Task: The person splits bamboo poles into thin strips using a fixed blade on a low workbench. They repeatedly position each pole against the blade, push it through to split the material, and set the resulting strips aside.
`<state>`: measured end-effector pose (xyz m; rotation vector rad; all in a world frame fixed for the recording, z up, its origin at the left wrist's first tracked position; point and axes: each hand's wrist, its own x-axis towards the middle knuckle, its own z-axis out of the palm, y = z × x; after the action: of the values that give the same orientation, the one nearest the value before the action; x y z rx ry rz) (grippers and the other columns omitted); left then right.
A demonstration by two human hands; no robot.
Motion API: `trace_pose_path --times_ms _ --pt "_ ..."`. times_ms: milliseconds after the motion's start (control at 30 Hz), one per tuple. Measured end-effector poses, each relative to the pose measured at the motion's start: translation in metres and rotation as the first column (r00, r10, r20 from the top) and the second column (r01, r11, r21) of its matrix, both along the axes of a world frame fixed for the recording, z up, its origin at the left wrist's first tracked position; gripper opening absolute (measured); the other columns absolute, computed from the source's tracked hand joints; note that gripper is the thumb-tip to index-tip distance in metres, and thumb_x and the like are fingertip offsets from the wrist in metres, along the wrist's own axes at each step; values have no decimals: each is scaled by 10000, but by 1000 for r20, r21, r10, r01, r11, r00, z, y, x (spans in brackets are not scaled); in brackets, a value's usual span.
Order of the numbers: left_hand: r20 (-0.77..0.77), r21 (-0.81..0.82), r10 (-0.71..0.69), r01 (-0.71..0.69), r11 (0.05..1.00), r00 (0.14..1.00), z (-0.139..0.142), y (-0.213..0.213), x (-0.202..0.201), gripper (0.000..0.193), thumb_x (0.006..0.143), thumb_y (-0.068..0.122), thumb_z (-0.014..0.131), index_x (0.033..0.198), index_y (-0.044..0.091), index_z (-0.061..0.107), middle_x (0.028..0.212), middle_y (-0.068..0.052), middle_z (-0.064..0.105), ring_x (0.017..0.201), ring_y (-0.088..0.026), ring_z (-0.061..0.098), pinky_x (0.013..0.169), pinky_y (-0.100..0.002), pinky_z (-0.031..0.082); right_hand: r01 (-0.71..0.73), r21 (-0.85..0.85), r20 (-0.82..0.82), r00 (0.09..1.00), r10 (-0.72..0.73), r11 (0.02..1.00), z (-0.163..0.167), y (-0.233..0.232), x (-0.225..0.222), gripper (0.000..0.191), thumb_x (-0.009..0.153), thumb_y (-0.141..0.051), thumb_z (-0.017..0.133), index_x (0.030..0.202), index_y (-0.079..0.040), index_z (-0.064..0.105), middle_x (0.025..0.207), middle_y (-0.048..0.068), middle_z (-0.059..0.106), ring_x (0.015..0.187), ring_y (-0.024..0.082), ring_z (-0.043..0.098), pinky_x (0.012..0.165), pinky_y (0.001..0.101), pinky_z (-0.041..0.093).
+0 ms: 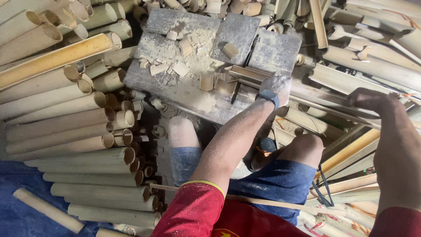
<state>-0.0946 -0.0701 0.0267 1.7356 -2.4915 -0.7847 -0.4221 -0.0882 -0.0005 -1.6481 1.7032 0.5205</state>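
My left hand (277,86), dusted with sawdust and wearing a dark wristwatch (268,96), is closed on a split bamboo piece (245,73) lying on a worn wooden chopping block (175,83). A thin dark blade-like thing (235,92) stands just beside that piece. My right hand (366,98) reaches out to the right and rests curled on a pile of split bamboo slats (351,79); its fingers are hidden, so its hold is unclear. My bare knees (182,131) sit just below the block.
Sawdust and short bamboo offcuts (180,68) litter the block. Stacked round bamboo poles (66,131) fill the left, over a blue tarp (17,202). More cut tubes (245,6) lie beyond the block. Long slats (346,153) run past my right knee.
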Motion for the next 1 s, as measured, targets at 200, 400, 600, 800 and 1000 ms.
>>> trace_pose_path --times_ms 200,400,600,800,1000 --pt "83 149 -26 14 989 996 6 -18 -7 335 934 151 584 1242 117 709 1361 -123 682 1326 -270 611 1113 -385 513 181 176 -3 983 -183 968 6 -6 3 376 794 -334 694 1080 -131 828 1029 151 803 968 322 767 934 457 555" --pt "61 -216 8 6 976 998 -32 11 -8 702 895 40 512 1565 150 335 1653 -86 265 1507 -317 274 1185 -484 337 34 -171 -6 999 -35 985 -3 11 -7 464 799 -520 726 1107 -190 830 983 118 789 927 309 739 872 450 569" --pt "-32 -475 -33 14 880 999 -55 33 -2 831 963 201 602 1638 98 128 1728 -112 42 1613 -359 68 1317 -554 191 -111 -600 -73 994 84 792 -18 41 -16 534 805 -659 738 1161 -268 810 950 77 786 856 291 737 788 423 583" --pt "-21 -294 -70 61 954 997 -44 41 0 1245 773 585 774 1612 46 28 1693 -185 -69 1584 -417 -68 1299 -620 79 -231 -659 -268 961 63 716 -26 50 -16 527 838 -713 753 1170 -305 778 824 48 768 714 216 732 734 370 588" --pt "27 -216 -61 65 974 998 -51 36 -5 1456 646 842 723 1624 53 -14 1698 -176 -118 1579 -407 -135 1292 -653 29 -376 -590 -477 876 67 714 -28 51 -15 606 740 -677 797 1233 -328 756 729 24 741 634 169 705 613 321 557"
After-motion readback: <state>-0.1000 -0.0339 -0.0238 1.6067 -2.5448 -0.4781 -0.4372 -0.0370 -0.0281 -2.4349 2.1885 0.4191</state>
